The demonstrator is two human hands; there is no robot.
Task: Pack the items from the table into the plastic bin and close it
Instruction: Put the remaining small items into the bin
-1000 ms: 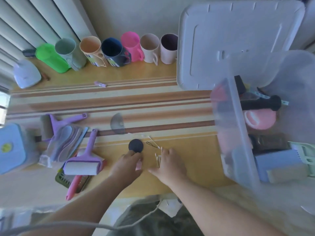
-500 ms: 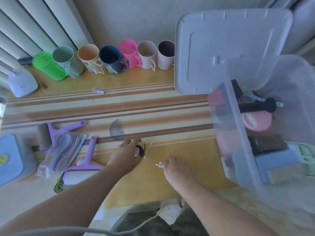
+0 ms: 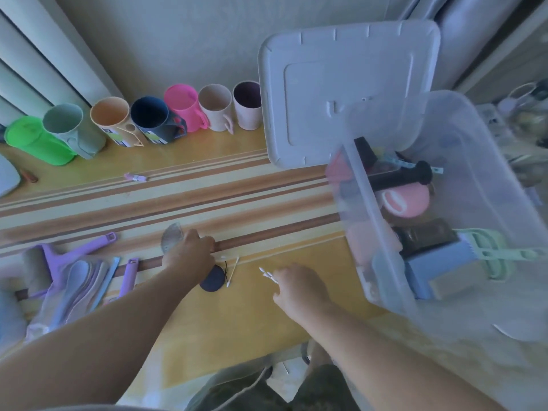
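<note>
The clear plastic bin (image 3: 382,232) stands at the right and holds several items. Its white lid (image 3: 347,93) leans against the wall behind it. My right hand (image 3: 299,287) pinches a few cotton swabs (image 3: 267,274) just above the table. My left hand (image 3: 189,252) lies with curled fingers over the right edge of a clear half-round protractor (image 3: 171,239); a grip does not show. Under my left wrist lies a dark round disc (image 3: 211,282), with a black hair tie (image 3: 226,269) and a loose cotton swab (image 3: 233,271) beside it.
A row of coloured cups (image 3: 181,106) lines the wall, with a green one (image 3: 32,140) lying at the left end. Purple lint rollers (image 3: 74,255) and a bag of insoles (image 3: 80,284) lie at the left. A small pink item (image 3: 135,177) sits farther back.
My left hand has moved away from the dark disc, up and left to the protractor. My right hand, still holding the swabs, has shifted slightly right.
</note>
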